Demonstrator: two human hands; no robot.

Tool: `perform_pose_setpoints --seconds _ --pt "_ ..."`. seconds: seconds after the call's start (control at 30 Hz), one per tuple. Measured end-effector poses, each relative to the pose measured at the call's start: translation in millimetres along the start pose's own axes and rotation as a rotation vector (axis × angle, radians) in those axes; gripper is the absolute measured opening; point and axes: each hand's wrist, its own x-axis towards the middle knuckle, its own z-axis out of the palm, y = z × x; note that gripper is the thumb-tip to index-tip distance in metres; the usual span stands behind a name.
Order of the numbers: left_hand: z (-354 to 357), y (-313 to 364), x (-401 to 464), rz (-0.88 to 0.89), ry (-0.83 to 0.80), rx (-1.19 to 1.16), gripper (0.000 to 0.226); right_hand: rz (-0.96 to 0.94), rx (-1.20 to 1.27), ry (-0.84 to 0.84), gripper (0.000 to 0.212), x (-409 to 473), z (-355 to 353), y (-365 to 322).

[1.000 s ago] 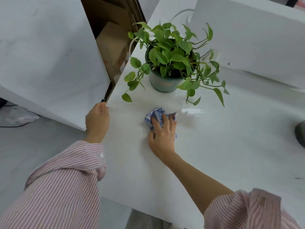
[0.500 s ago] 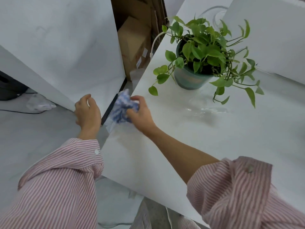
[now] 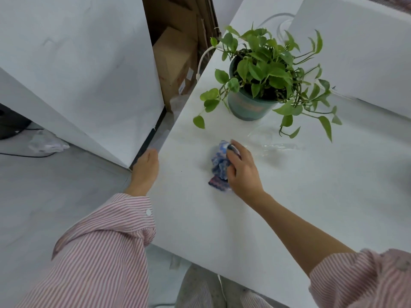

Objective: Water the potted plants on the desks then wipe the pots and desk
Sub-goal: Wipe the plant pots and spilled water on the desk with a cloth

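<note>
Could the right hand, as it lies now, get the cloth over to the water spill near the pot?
Probably yes: the right hand grips the cloth on the desk, and only bare surface separates it from the spill.

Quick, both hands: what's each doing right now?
Left hand: rests on the desk edge, holds nothing.
Right hand: grips the blue cloth.

A brown cardboard box (image 3: 175, 65) with white labels stands in the gap between the two desks, with flat cardboard sheets (image 3: 200, 12) leaning behind it. A white cable (image 3: 203, 57) curves up beside the box. On the grey floor (image 3: 55, 192) at the left lies a crumpled plastic bag (image 3: 45, 144), with a thin black cable (image 3: 22, 154) running past it.
</note>
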Motion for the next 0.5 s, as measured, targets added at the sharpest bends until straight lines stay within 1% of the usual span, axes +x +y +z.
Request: perform_pose_setpoints --seconds 0.07,0.1,0.17,0.2,0.27,0.33,0.43,0.5 --pt "-3 -3 2 -0.013 -0.016 0.018 0.045 -0.172 -0.150 -0.044 0.044 -2 8 1" --pt "-4 -5 3 -0.017 -0.023 0.008 0.048 -0.224 -0.228 -0.083 0.046 -4 11 3" --pt "-8 -7 5 -0.021 -0.043 -0.033 0.048 -0.247 -0.330 -0.142 0.054 -7 13 12" --pt "-10 -7 5 -0.019 -0.056 -0.045 0.047 -0.236 -0.352 -0.145 0.058 -7 13 17" --pt "-14 -8 4 -0.019 -0.069 -0.061 0.047 -0.168 -0.314 -0.117 0.059 -7 15 21" --pt "-18 -11 5 -0.022 -0.063 -0.080 0.045 -0.104 -0.212 -0.072 0.052 -2 23 15" --pt "-23 -20 6 -0.046 -0.019 -0.137 0.035 -0.097 -0.138 -0.070 0.050 15 42 -10" --pt "-27 -25 5 -0.057 0.013 -0.179 0.042 -0.132 -0.143 -0.096 0.052 28 54 -30"
